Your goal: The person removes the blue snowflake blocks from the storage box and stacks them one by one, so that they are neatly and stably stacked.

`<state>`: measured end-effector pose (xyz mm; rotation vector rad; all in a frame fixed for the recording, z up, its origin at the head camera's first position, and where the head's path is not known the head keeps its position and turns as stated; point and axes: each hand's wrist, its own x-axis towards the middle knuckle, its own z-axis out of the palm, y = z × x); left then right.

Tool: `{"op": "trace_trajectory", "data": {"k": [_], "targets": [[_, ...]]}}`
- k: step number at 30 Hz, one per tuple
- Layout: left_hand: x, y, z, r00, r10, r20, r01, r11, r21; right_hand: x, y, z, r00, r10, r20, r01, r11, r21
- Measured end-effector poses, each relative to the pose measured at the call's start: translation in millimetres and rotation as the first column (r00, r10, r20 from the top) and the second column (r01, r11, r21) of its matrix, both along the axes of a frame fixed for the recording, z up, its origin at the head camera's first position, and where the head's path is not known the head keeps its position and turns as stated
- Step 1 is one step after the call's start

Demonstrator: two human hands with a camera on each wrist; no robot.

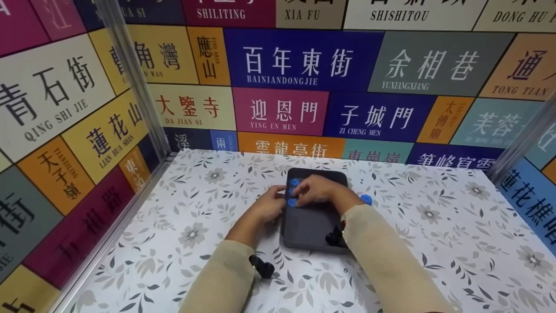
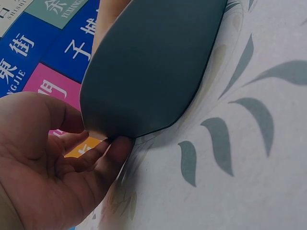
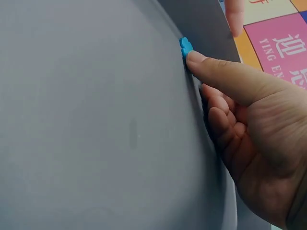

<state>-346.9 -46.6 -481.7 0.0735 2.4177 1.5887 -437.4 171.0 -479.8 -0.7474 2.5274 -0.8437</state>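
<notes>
A dark grey tray (image 1: 312, 226) with rounded corners lies on the table. Small blue flower-shaped pieces (image 1: 295, 181) sit in a line along its left side, near the far end. My left hand (image 1: 270, 204) holds the tray's left rim; in the left wrist view its fingertips (image 2: 121, 146) meet the tray's edge. Reaching over the tray from the right, my right hand (image 1: 319, 190) pinches one blue piece (image 3: 185, 46) against the inner left wall. Its thumb (image 3: 211, 69) lies on that piece, while the other fingers curl beneath and are partly hidden.
Another blue piece (image 1: 366, 199) lies on the table just right of the tray, beside my right forearm. The white table (image 1: 434, 243) has a leaf and flower print. Panels with coloured street-name blocks (image 1: 299, 61) stand behind and at both sides.
</notes>
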Motion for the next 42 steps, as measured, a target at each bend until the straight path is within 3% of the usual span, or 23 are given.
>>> {"op": "trace_trajectory", "data": {"k": [6, 17, 26, 35, 42], "targets": [[-0.3, 0, -0.1, 1.0, 0.006, 0.006, -0.006, 1.0, -0.004, 1.2, 0, 1.0, 1.0, -0.006, -0.012, 0.006, 1.0, -0.002], [0.5, 1, 1.5, 1.0, 0.002, -0.012, -0.002, 1.0, -0.023, -0.7, 4, -4.3, 1.0, 0.008, 0.004, -0.007, 0.985, -0.173], [1.0, 1, 1.6, 1.0, 0.01, 0.006, -0.01, 1.0, -0.027, -0.5, 5, -1.5, 1.0, 0.008, -0.018, -0.01, 0.991, -0.135], [1.9, 0, 3.1, 1.0, 0.003, -0.008, -0.003, 0.999, -0.041, 4.2, 5, 12.4, 0.999, 0.021, -0.044, -0.024, 0.998, -0.055], [0.6, 0, 1.5, 1.0, 0.01, 0.004, -0.01, 1.0, -0.025, 22.6, 12, 34.8, 0.994, -0.094, 0.049, 0.102, 0.976, -0.194]]}}
